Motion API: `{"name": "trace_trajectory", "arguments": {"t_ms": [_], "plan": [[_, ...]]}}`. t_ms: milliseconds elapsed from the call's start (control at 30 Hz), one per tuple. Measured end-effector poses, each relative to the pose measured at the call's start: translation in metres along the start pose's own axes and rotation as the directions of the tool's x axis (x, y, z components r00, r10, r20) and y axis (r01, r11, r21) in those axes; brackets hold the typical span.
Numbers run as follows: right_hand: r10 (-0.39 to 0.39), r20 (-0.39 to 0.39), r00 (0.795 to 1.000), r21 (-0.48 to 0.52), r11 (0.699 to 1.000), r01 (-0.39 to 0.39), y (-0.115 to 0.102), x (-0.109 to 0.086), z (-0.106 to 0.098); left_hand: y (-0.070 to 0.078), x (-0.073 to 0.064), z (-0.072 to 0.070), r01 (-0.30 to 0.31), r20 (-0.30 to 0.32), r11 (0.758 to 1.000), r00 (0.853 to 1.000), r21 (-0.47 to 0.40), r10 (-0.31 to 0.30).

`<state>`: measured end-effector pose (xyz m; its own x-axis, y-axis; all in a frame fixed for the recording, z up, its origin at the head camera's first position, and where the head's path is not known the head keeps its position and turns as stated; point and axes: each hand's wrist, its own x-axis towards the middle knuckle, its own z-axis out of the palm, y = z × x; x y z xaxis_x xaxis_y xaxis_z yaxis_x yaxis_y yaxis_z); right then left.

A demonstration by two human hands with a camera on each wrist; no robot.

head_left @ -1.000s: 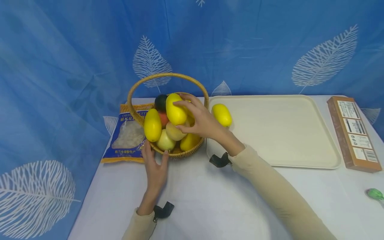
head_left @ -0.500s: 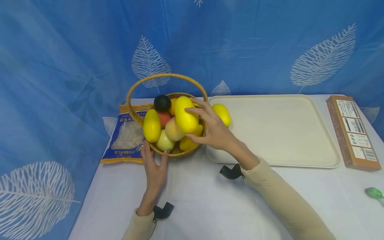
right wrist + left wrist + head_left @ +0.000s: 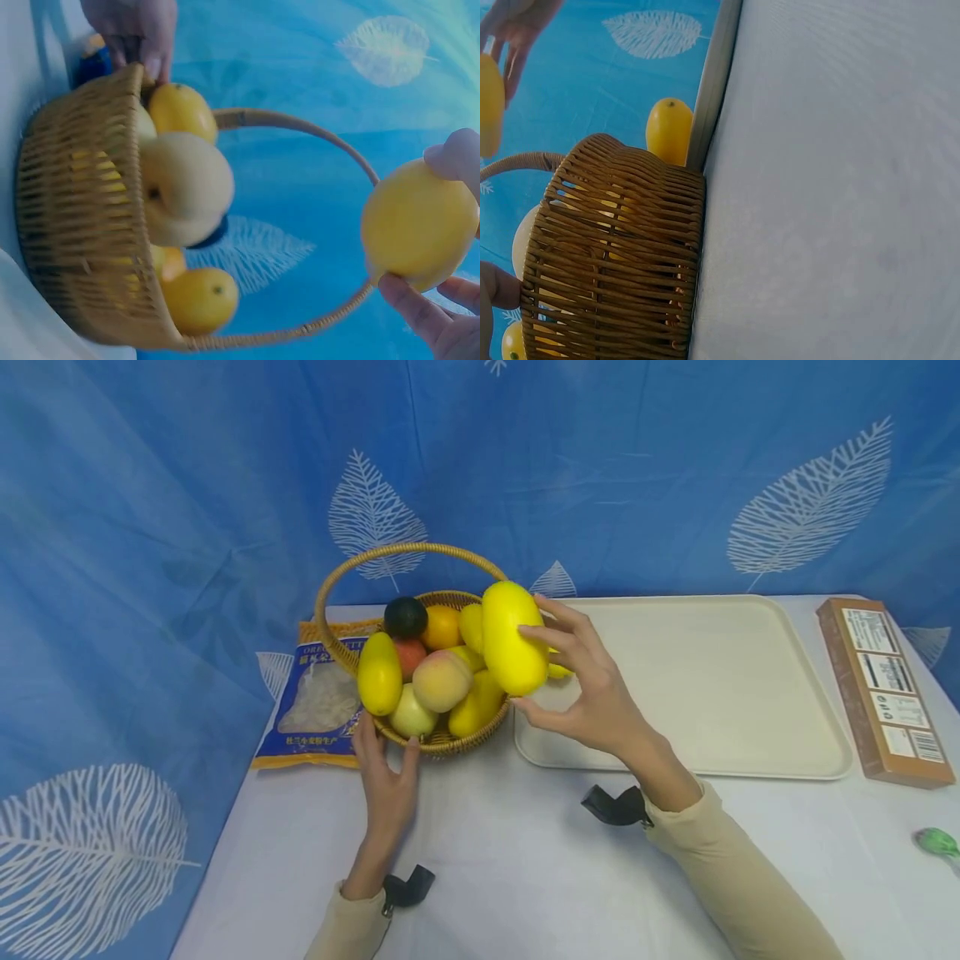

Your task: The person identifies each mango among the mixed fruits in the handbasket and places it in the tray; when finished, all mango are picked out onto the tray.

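My right hand (image 3: 592,693) holds a yellow mango (image 3: 513,639) between thumb and fingers, above the right rim of the wicker basket (image 3: 457,745). The same mango (image 3: 420,225) appears beside the basket handle in the right wrist view. My left hand (image 3: 386,789) grips the basket's front-left rim; its thumb (image 3: 502,289) shows there in the left wrist view. Inside the basket lie a peach (image 3: 442,681), a pale green round fruit (image 3: 412,714), a dark green fruit (image 3: 406,617), an orange (image 3: 442,627), another yellow mango (image 3: 380,674) and several other fruits.
A cream tray (image 3: 697,685) lies right of the basket. One yellow fruit (image 3: 558,667) at its left end is mostly hidden by my right hand. A blue pasta bag (image 3: 315,702) is left of the basket. A brown box (image 3: 885,693) and a green object (image 3: 936,842) lie far right.
My right hand has lifted the mango away from the pile and carried it right, past the basket's rim. The peach and orange are uncovered. The left hand has stayed in place.
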<state>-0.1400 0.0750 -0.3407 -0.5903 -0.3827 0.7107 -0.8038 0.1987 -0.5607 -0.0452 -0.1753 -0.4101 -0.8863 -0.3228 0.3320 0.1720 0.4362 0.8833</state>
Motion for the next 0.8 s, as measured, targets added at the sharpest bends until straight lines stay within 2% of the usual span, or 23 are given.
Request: {"name": "trace_trajectory", "arguments": {"t_ms": [133, 267, 467, 600, 800], "plan": [[0.014, -0.059, 0.998, 0.009, 1.000, -0.014, 0.006, 0.001, -0.014, 0.001, 0.001, 0.000, 0.001, -0.004, 1.000, 1.000, 0.003, -0.001], [0.056, -0.107, 0.993, 0.021, 0.998, -0.054, 0.022, 0.001, -0.028, 0.001, 0.001, 0.000, 0.005, -0.002, 1.000, 1.000, 0.005, -0.005], [0.189, -0.119, 0.975, -0.057, 0.979, -0.196, 0.061, -0.010, -0.046, 0.001, 0.001, 0.000, 0.009, 0.009, 1.000, 1.000, 0.005, -0.009], [0.333, -0.110, 0.937, -0.095, 0.935, -0.343, 0.088, -0.021, -0.051, 0.001, 0.001, 0.000, 0.013, 0.013, 1.000, 1.000, 0.004, -0.013], [0.508, -0.030, 0.861, -0.068, 0.858, -0.509, 0.120, -0.036, -0.050, 0.001, 0.002, 0.000, 0.013, 0.004, 1.000, 1.000, 0.004, -0.013]]}}
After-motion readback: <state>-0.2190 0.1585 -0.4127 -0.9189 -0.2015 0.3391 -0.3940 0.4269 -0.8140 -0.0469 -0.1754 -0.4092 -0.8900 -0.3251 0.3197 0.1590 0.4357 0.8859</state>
